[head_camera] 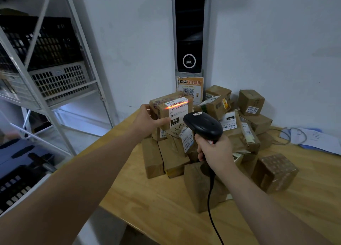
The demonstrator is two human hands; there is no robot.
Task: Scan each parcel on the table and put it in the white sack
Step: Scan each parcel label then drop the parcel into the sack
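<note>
My left hand [147, 121] grips a brown cardboard parcel [162, 106] by its left side, holding it above the pile with its white label facing me. An orange scan line glows across the barcode at the label's top. My right hand [214, 150] grips the handle of a black corded barcode scanner [203, 125], whose head points at that label. Several more brown parcels [230, 126] lie heaped on the wooden table [147, 198]. No white sack is in view.
A tall black device [189, 29] hangs on the wall behind the pile, with an orange QR notice [190, 88] below it. Papers and a cable [313, 139] lie at the table's far right. A white metal shelf [55, 78] with crates stands to the left.
</note>
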